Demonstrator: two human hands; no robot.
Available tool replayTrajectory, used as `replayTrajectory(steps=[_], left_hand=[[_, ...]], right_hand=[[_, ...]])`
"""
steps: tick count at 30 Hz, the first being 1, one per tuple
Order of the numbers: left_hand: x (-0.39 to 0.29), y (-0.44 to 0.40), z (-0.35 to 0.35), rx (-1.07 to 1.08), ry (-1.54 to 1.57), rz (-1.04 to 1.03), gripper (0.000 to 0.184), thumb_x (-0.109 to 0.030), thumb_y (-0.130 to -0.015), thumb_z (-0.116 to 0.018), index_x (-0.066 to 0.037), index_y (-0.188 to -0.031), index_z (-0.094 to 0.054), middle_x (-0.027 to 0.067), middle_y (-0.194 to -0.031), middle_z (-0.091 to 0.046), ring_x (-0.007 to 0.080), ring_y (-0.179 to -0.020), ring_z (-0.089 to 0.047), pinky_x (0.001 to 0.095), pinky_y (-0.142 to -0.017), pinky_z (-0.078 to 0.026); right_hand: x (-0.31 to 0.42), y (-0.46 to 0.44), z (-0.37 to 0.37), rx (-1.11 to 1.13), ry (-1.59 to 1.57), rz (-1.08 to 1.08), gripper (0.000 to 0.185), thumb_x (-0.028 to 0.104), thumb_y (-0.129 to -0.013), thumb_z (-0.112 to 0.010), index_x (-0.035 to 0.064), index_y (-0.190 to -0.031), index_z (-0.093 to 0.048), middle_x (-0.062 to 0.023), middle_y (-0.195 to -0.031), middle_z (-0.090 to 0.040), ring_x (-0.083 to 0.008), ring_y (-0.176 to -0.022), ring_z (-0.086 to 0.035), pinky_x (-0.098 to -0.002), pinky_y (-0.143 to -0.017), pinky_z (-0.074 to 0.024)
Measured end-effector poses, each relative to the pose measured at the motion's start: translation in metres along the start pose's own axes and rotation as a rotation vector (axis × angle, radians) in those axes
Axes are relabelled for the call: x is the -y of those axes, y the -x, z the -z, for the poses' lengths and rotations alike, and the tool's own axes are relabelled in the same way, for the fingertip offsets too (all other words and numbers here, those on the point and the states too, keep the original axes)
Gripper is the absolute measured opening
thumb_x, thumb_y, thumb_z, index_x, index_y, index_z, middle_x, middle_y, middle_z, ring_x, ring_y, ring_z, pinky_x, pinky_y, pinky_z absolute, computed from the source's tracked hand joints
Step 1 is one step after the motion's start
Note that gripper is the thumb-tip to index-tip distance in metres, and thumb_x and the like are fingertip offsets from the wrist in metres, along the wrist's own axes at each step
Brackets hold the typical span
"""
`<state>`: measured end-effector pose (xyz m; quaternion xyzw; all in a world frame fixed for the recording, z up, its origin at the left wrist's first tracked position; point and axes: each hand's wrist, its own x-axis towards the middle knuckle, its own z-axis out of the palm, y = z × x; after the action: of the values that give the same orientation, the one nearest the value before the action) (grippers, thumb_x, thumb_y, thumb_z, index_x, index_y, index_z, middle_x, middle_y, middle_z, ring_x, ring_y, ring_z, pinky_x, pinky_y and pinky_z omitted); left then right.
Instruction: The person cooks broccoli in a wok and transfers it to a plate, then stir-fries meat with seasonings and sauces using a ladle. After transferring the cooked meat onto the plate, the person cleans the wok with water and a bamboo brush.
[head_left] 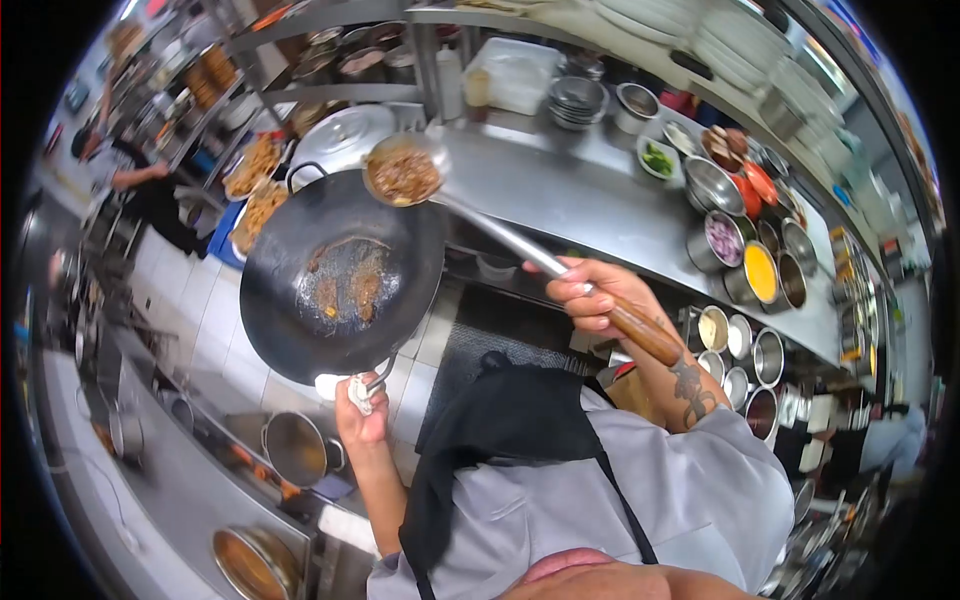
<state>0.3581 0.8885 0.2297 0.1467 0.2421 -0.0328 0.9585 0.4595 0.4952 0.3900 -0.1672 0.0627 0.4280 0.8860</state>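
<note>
My left hand point(364, 418) is closed around the loop handle of a black wok point(290, 240), with a white cloth point(362, 392) between fingers and metal. The wok is tilted, and its inside shows brown, oily residue. In my right hand point(590, 298) is a ladle point(510, 240), gripped where its metal shaft meets the wooden handle. Its bowl is full of chopped brown food point(403, 175) in sauce and hangs above the wok's far rim, close to the steel counter.
A steel counter point(560, 180) holds stacked metal bowls point(577, 102), chopped onion point(723, 238) and yellow liquid point(760, 272) in pots. A large pot lid point(345, 135) lies beyond the wok. Pots point(295, 450) stand at lower left. Another person point(140, 180) works at far left.
</note>
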Motion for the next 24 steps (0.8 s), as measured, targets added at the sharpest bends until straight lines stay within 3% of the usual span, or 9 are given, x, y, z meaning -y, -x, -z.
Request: replayTrajectory(steps=[6, 9, 11, 14, 15, 21, 24], left_hand=[[-0.047, -0.023, -0.021, 0.06, 0.004, 0.194, 0.009, -0.013, -0.087, -0.051, -0.005, -0.085, -0.054, 0.0083, -0.076, -0.055, 0.0161, -0.065, -0.053, 0.0262, -0.046, -0.042], [-0.053, 0.007, -0.031, 0.087, 0.039, 0.215, 0.012, -0.015, -0.088, -0.05, -0.004, -0.086, -0.054, 0.0089, -0.076, -0.054, 0.0168, -0.064, -0.05, 0.026, -0.047, -0.042], [-0.054, 0.021, -0.032, 0.116, 0.076, 0.226, 0.012, -0.015, -0.088, -0.05, -0.004, -0.087, -0.053, 0.0085, -0.076, -0.053, 0.0169, -0.064, -0.05, 0.0262, -0.047, -0.042], [-0.037, 0.06, -0.028, 0.087, 0.067, 0.146, 0.012, -0.015, -0.089, -0.049, -0.004, -0.086, -0.052, 0.0088, -0.075, -0.053, 0.0171, -0.063, -0.051, 0.026, -0.046, -0.041], [-0.016, 0.062, 0.026, 0.084, 0.033, 0.098, 0.012, -0.015, -0.089, -0.049, -0.004, -0.086, -0.052, 0.0091, -0.075, -0.053, 0.0172, -0.063, -0.051, 0.0259, -0.045, -0.041], [-0.007, 0.051, 0.022, -0.112, 0.026, -0.057, 0.013, -0.015, -0.091, -0.049, -0.004, -0.086, -0.051, 0.0103, -0.077, -0.054, 0.017, -0.064, -0.053, 0.0244, -0.043, -0.039], [-0.008, 0.055, 0.019, -0.061, 0.058, -0.069, 0.013, -0.016, -0.091, -0.05, -0.003, -0.087, -0.05, 0.0095, -0.078, -0.054, 0.017, -0.066, -0.054, 0.0242, -0.042, -0.038]], right_hand=[[0.038, 0.048, -0.046, -0.236, 0.07, 0.367, 0.036, 0.007, -0.096, -0.037, -0.0031, -0.13, -0.038, -0.0029, -0.078, -0.046, -0.005, -0.047, -0.045, -0.0229, -0.04, -0.0418], [0.052, 0.1, -0.064, -0.413, 0.198, 0.557, 0.015, 0.011, -0.098, -0.041, 0.0025, -0.109, -0.044, -0.0012, -0.074, -0.047, -0.0041, -0.048, -0.048, -0.0229, -0.04, -0.0432], [0.065, 0.127, -0.048, -0.646, 0.353, 0.689, 0.006, 0.012, -0.097, -0.045, 0.0078, -0.093, -0.045, -0.0006, -0.073, -0.048, -0.004, -0.048, -0.047, -0.0229, -0.041, -0.0415], [0.075, 0.164, -0.001, -0.769, 0.482, 0.784, 0.004, 0.011, -0.096, -0.047, 0.0077, -0.095, -0.046, -0.0011, -0.073, -0.051, -0.0054, -0.048, -0.047, -0.023, -0.041, -0.0382], [0.058, 0.171, 0.07, -0.793, 0.515, 0.797, 0.003, 0.011, -0.095, -0.048, 0.0077, -0.094, -0.047, -0.0012, -0.073, -0.051, -0.006, -0.048, -0.047, -0.0233, -0.041, -0.0375], [0.144, 0.151, 0.137, -0.993, 0.726, 0.784, 0.004, 0.009, -0.085, -0.054, 0.0078, -0.082, -0.053, -0.0008, -0.065, -0.053, -0.0095, -0.049, -0.049, -0.0279, -0.042, -0.0407], [0.18, 0.145, 0.159, -1.128, 0.93, 0.659, 0.003, 0.009, -0.085, -0.055, 0.0073, -0.082, -0.054, -0.0011, -0.065, -0.053, -0.0104, -0.049, -0.051, -0.0292, -0.044, -0.0441]])
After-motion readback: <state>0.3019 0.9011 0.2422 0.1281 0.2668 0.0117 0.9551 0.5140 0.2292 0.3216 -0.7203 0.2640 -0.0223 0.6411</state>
